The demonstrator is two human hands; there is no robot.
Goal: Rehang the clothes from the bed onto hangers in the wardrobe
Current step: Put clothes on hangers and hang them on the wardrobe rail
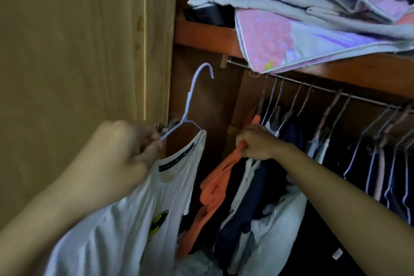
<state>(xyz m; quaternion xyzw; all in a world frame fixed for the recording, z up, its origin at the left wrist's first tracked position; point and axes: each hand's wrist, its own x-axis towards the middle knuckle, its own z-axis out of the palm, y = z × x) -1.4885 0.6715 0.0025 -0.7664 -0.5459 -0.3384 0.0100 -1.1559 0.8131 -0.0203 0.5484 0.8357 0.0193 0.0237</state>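
Now a white shirt (125, 219) on a hanger (190, 105) is held up at the wardrobe.
Left hand (125, 152), at nine o'clock, curls round the hanger's shoulder; right hand (257, 143) grips an orange garment (215, 188) below the rail (324, 91), at three o'clock of the shirt.

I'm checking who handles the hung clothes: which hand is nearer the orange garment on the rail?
The right hand: it grips the orange garment near its top. The left hand is off to the garment's left, holding the hanger with the white T-shirt.
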